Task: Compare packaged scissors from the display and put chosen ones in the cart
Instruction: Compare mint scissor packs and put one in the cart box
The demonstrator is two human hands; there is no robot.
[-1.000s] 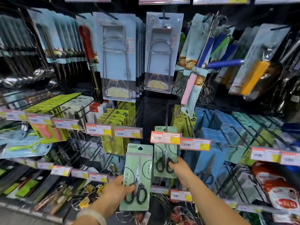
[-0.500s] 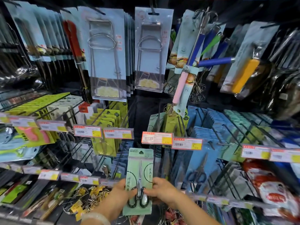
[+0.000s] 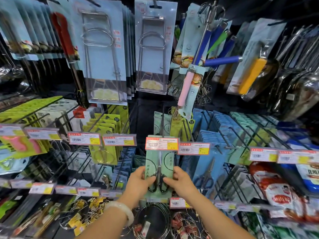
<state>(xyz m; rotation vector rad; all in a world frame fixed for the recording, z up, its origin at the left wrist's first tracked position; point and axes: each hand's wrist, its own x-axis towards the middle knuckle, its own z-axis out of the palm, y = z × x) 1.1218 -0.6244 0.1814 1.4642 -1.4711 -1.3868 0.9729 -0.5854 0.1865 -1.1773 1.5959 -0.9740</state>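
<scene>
Centre of the frame, lower half: a pale green card pack holding black-handled scissors (image 3: 159, 176) is held upright against the hook display, its top edge tucked behind a red-bordered price label with a yellow patch (image 3: 162, 143). The left hand (image 3: 140, 180) grips the pack's left edge, thumb curled over the front beside the left scissor loop, the other fingers wrapped out of sight behind the card. The right hand (image 3: 181, 180) grips the right edge in mirror fashion — thumb pressed on the front near the right loop, remaining fingers curled round the back. Both thumbs lie close to the black handles; whether they touch them cannot be told. A pale white bangle (image 3: 122, 212) circles the left wrist at lower centre-left.

Behind the held pack, further pale green card packs (image 3: 159, 123) hang on the same black wire hook (image 3: 162, 121). To the right hang rows of blue card packs with scissors (image 3: 209, 167); to the left, yellow-green card packs (image 3: 103, 128) behind their own price labels. Upper centre of the frame: large pale blue cards carrying steel wire racks (image 3: 103, 54). Upper right: whisks with blue and pink handles (image 3: 198, 54) — hung at a slant. Bottom centre, below the hands: coiled steel wire rings (image 3: 151, 219) with small tags. Lower right: red and white packets (image 3: 280, 195), blurred.
</scene>
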